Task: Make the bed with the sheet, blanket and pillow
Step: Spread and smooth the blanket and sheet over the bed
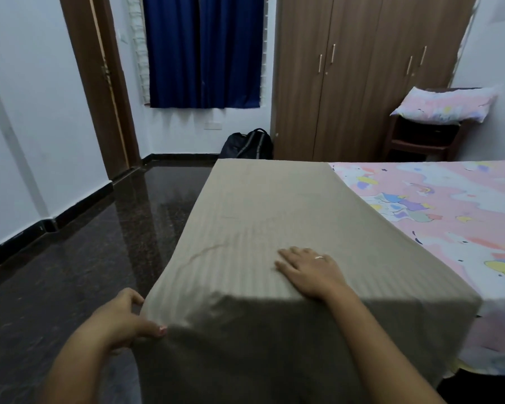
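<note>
White walls (27, 112), dark floor (70, 243), wooden wardrobe (347, 97), blue curtains (201, 53)

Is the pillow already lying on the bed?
No, the pillow lies on the dark wooden stand beside the wardrobe, apart from the bed.

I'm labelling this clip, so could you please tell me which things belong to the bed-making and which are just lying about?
Job: sheet spread flat; blanket over it, right hand flat on top, left hand pinching its corner; pillow on the stool.
Lying about: backpack, wardrobe, curtain.
</note>
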`<action>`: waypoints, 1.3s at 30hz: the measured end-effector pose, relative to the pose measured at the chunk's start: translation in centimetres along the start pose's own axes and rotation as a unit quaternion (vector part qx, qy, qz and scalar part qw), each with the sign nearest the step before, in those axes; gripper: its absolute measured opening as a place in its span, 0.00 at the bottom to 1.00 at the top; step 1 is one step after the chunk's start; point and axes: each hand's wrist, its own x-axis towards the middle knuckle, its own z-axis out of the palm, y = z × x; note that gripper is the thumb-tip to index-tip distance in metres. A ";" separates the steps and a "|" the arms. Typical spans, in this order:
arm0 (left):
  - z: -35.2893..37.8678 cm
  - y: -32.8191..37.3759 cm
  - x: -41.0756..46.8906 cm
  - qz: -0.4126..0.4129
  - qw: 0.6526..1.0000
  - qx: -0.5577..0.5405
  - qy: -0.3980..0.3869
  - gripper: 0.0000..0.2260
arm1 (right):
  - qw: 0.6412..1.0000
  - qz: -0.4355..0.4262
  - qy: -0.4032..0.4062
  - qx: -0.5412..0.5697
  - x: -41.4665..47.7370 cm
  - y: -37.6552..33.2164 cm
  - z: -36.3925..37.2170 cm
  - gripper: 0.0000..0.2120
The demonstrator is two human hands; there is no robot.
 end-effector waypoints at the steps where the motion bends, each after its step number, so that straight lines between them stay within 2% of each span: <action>1: 0.1 0.7 -0.5 0.011 0.998 0.046 0.035 0.27 | 0.999 0.040 0.010 0.002 -0.6 2.5 -0.1 0.26; 4: 1.1 3.3 -1.3 0.085 0.977 0.125 0.150 0.34 | 0.987 0.158 0.039 0.003 -2.9 9.7 -0.4 0.27; 7: 4.2 7.5 -2.5 0.206 0.941 0.177 0.199 0.31 | 0.952 0.302 0.044 0.000 -5.2 14.6 -1.8 0.27; 9: 7.1 10.1 -3.0 0.313 0.905 0.189 0.216 0.27 | 0.921 0.387 0.041 0.003 -5.2 15.0 -2.6 0.29; 10: 8.6 11.3 -3.1 0.365 0.883 0.196 0.220 0.25 | 0.921 0.387 0.048 -0.005 -4.8 14.1 -2.7 0.29; 12: 11.1 13.3 -3.1 0.421 0.856 0.211 0.214 0.21 | 0.953 0.295 0.071 -0.021 -3.3 10.4 -2.2 0.29; 15: 13.5 14.9 -2.1 0.429 0.850 0.247 0.180 0.19 | 0.995 0.087 0.056 0.012 -2.2 2.4 -0.4 0.26; 16: 14.1 14.9 -1.6 0.418 0.853 0.269 0.161 0.19 | 0.998 0.049 0.046 0.013 -2.4 0.8 0.0 0.25; 18: 15.0 14.4 -0.7 0.389 0.861 0.308 0.117 0.20 | 0.998 0.038 0.041 0.017 -2.8 0.9 0.1 0.25; 22: 16.0 12.8 -0.1 0.390 0.853 0.335 0.091 0.19 | 0.989 0.132 0.061 0.022 -5.3 9.4 -0.4 0.25; 24: 16.1 12.7 -0.1 0.390 0.851 0.342 0.082 0.20 | 0.973 0.217 0.074 0.012 -7.6 14.6 -1.1 0.25; 26: 16.0 12.8 -0.1 0.385 0.853 0.348 0.064 0.21 | 0.947 0.318 0.043 0.005 -9.6 18.4 -2.3 0.26; 28: 15.8 12.8 -0.2 0.380 0.855 0.349 0.051 0.22 | 0.921 0.389 0.019 -0.006 -9.5 19.3 -3.1 0.28; 29: 15.8 12.8 0.0 0.379 0.858 0.344 0.047 0.22 | 0.920 0.389 0.031 -0.020 -8.5 18.2 -3.3 0.29; 30: 15.8 12.8 0.2 0.381 0.861 0.333 0.045 0.22 | 0.933 0.354 0.058 -0.032 -7.2 16.2 -3.1 0.28; 32: 15.6 12.8 0.7 0.389 0.880 0.269 0.047 0.20 | 0.972 0.213 0.098 -0.030 -4.2 9.9 -1.9 0.26; 35: 14.4 12.6 2.0 0.401 0.906 0.127 0.055 0.15 | 0.998 0.019 0.065 -0.005 -2.1 -0.2 0.4 0.24; 37: 13.9 12.5 2.7 0.408 0.904 0.120 0.051 0.15 | 0.998 -0.009 0.054 -0.005 -1.8 -1.6 0.9 0.24; 39: 13.9 12.4 3.0 0.414 0.893 0.171 0.050 0.16 | 0.998 0.011 0.066 0.006 -2.0 1.3 0.8 0.23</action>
